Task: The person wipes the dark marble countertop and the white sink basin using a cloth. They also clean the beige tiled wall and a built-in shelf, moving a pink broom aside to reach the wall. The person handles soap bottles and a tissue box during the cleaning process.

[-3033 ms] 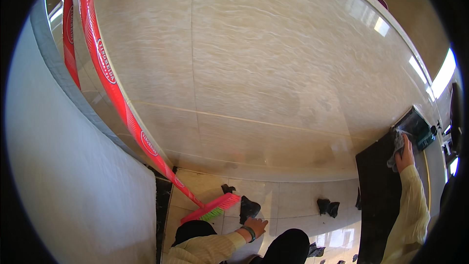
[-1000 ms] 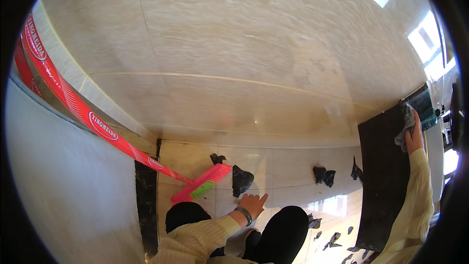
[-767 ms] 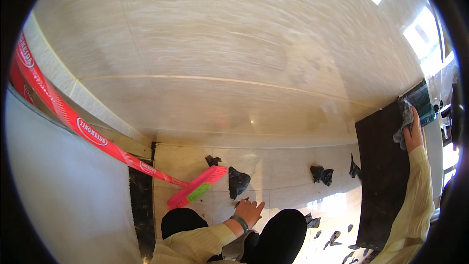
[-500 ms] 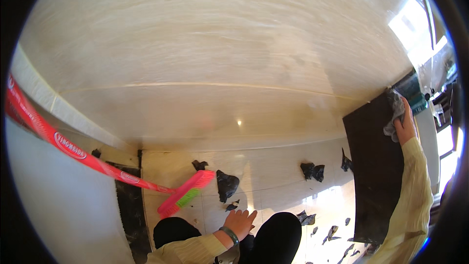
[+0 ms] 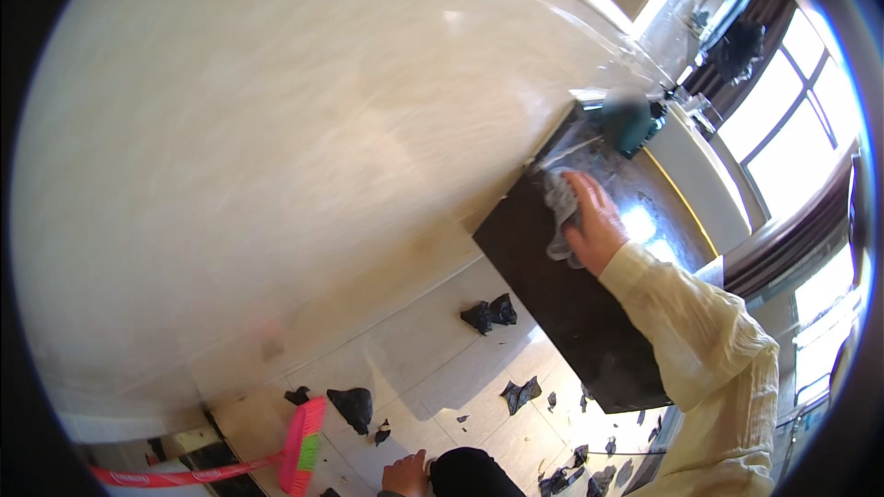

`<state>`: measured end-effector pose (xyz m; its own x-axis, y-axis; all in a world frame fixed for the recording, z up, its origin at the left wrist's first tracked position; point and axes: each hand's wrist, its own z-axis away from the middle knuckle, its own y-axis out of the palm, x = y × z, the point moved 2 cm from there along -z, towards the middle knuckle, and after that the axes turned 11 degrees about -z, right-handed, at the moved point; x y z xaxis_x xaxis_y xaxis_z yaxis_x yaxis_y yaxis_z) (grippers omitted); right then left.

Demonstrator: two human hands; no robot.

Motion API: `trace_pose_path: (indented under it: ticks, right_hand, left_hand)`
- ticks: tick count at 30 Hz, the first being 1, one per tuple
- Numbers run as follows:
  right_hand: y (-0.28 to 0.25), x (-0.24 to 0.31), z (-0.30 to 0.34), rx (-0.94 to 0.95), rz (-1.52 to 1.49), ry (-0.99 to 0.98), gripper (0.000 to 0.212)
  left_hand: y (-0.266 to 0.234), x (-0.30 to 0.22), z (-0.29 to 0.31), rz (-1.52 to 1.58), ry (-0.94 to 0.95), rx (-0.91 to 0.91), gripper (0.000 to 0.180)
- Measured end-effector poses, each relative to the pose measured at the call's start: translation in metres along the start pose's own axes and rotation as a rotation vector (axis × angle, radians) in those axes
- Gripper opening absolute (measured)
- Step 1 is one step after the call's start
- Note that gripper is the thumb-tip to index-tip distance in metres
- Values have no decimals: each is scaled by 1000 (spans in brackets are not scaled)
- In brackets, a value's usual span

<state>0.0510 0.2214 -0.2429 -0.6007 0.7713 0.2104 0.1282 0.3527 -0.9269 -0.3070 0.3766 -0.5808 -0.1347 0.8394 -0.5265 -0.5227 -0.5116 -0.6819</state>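
Observation:
My right hand [image 5: 599, 221] presses a crumpled grey cloth [image 5: 560, 212] against the upper edge of a dark cabinet [image 5: 575, 322], where its glossy top meets the side panel. The fingers are bent over the cloth. At the bottom of the view, my left hand [image 5: 405, 476] is beside my black-clad knee [image 5: 474, 474], fingers loosely extended and nothing in them; its lower part is cut off. A blurred dark green object [image 5: 628, 124] stands on the cabinet top, close to the wall.
A broom [image 5: 302, 446] with a pink head, green bristles and red handle lies at lower left. Black scraps [image 5: 352, 410] litter the tiled floor. A pale wall [image 5: 276, 175] fills the left and far side; a window [image 5: 801, 110] with dark curtains is at right.
The view has turned and tilted toward the right, bringing the cabinet top and window into sight. My right hand still holds the cloth at the cabinet's edge. My left hand stays by the knee.

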Motion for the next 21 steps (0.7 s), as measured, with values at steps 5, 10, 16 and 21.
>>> trace_pose_path:
  ticks: [5,10,16,21]
  right_hand:
    - [-3,6,-2,14,-19,24,71]
    - [-7,10,0,27,-52,58,73]
    - [-10,5,-1,73,-198,121,73]
    - [-40,-35,4,-3,-782,300,58]
  left_hand:
    - [48,31,-17,364,-18,172,75]
    - [-54,-6,-8,-88,-21,221,53]
    - [-208,-103,-29,-267,282,-97,47]
    - [-349,-257,-30,-211,567,-660,45]
